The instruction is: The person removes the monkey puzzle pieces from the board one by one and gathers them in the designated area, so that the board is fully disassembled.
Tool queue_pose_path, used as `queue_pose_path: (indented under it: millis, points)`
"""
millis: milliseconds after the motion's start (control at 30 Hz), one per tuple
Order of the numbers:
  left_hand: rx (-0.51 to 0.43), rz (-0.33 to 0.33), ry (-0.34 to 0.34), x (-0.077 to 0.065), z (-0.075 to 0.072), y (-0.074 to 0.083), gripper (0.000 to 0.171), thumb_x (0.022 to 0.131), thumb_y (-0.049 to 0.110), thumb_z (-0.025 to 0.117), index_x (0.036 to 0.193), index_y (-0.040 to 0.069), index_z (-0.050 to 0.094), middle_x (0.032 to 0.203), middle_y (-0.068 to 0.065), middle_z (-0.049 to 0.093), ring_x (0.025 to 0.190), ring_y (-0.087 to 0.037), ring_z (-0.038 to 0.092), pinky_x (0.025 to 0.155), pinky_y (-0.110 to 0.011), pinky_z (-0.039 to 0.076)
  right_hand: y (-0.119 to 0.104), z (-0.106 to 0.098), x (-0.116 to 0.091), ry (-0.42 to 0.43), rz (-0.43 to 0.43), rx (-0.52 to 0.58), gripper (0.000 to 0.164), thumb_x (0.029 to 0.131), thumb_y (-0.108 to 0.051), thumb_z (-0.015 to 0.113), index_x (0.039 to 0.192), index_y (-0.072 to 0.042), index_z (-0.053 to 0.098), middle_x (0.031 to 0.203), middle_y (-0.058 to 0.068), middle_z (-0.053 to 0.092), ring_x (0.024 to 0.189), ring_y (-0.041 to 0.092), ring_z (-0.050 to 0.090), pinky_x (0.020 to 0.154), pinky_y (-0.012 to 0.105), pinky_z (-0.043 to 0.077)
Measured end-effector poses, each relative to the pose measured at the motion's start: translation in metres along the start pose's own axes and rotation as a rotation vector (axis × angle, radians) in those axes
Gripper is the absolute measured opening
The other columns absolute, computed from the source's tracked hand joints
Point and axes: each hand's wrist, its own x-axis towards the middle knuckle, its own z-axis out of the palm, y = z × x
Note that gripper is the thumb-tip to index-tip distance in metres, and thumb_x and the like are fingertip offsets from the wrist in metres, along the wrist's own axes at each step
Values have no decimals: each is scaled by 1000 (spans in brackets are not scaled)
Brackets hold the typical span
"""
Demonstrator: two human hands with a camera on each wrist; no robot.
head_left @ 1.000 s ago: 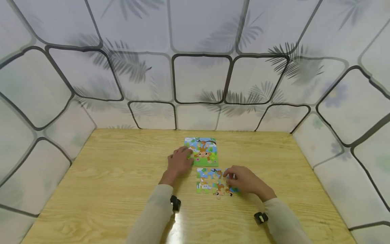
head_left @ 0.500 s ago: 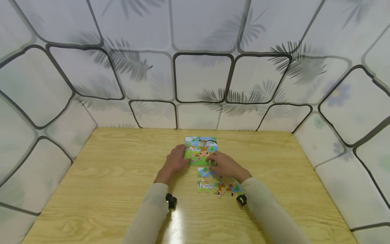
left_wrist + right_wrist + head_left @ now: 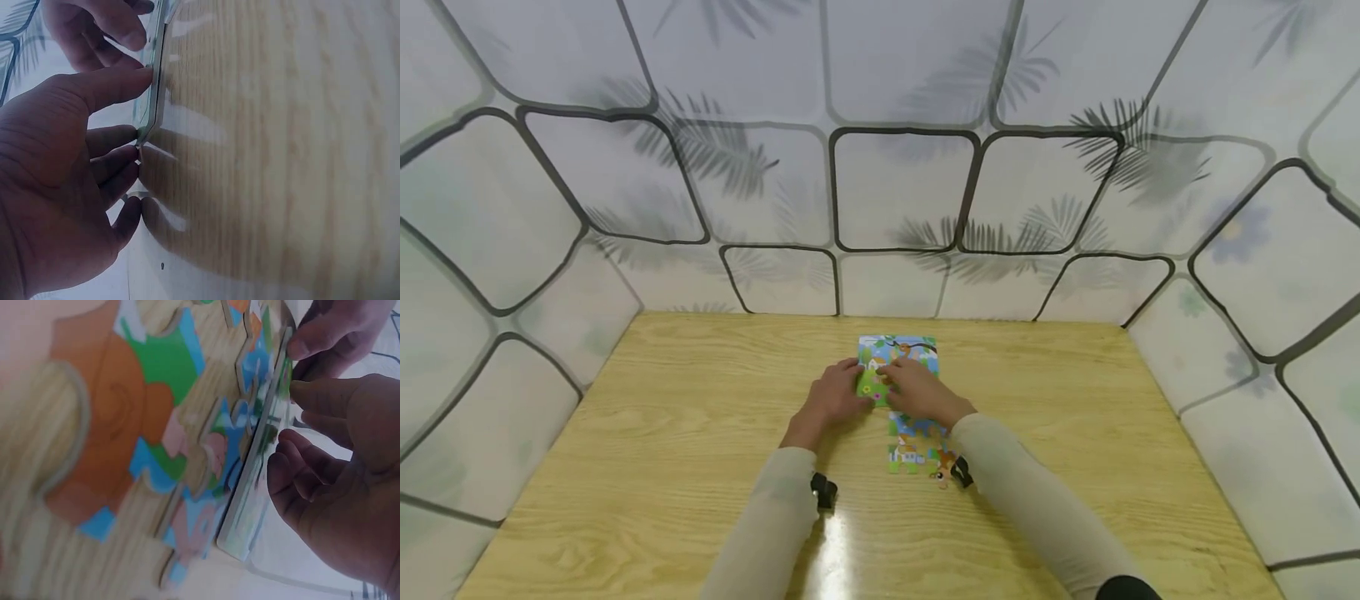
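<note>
A picture puzzle board (image 3: pixel 917 342) with a cartoon monkey lies flat on the wooden table. My left hand (image 3: pixel 833 395) rests at its left side, with fingertips on the edge and thumb at the front left corner. My right hand (image 3: pixel 921 392) reaches over the board and hides much of the picture. Its thumb and index finger pinch a green puzzle piece (image 3: pixel 868 390) with flowers at the board's lower left; the fingertips partly hide the grip. In front lie loose puzzle pieces (image 3: pixel 907 458), partly under my right forearm; the right wrist view shows some pieces (image 3: pixel 119 419) close up.
The wooden table (image 3: pixel 700 400) spreads out around the board. A patterned backdrop (image 3: pixel 895 192) closes off the back and both sides. A small black device (image 3: pixel 823 492) is worn on the left wrist, another (image 3: pixel 961 472) on the right.
My right hand has moved left and away from me, from the loose pieces to the board's lower left, where a flowered piece now shows. My left hand has stayed at the board's left side.
</note>
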Motion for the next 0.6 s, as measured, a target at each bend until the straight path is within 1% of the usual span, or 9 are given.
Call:
queue_pose_path:
  millis: [67,133,233,400,533,600]
  points:
    - [5,1,-8,0,0,0,66,88,37,67,142,7,48,154,-9,38,139,-35,39,103,-58,41,-1,2,3,5,11,14,42,92,-10,59,134,-7,55,116,12,60,103,25,59,88,39,52]
    - [11,-3,-13,1,0,0,67,88,37,67,143,7,46,155,-8,37,140,-35,38,104,-58,41,-2,4,5,4,23,25,42,92,-10,59,133,-9,55,113,10,60,101,23,59,86,37,52]
    - [10,-13,-7,1,1,-1,67,87,36,68,144,7,46,155,-8,38,139,-34,39,104,-57,41,-3,5,8,12,40,52,41,91,-10,62,132,-10,55,110,8,60,98,22,58,85,36,51]
    - [8,-21,4,2,2,-1,67,86,35,69,143,7,47,154,-9,39,138,-34,40,102,-56,43,-6,5,12,7,87,110,43,89,-10,67,131,-9,55,111,10,61,101,23,59,88,37,51]
    - [6,-19,6,1,2,-1,66,87,35,68,143,7,47,154,-8,39,139,-34,40,103,-56,43,-7,4,16,-26,128,95,47,89,-12,69,133,-8,54,111,10,59,99,22,58,85,35,52]
    - [6,-19,6,2,2,0,66,87,36,68,143,7,47,154,-8,38,139,-34,39,103,-56,42,-8,2,17,-36,143,84,52,89,-12,69,137,-6,51,110,10,58,96,22,58,83,34,52]
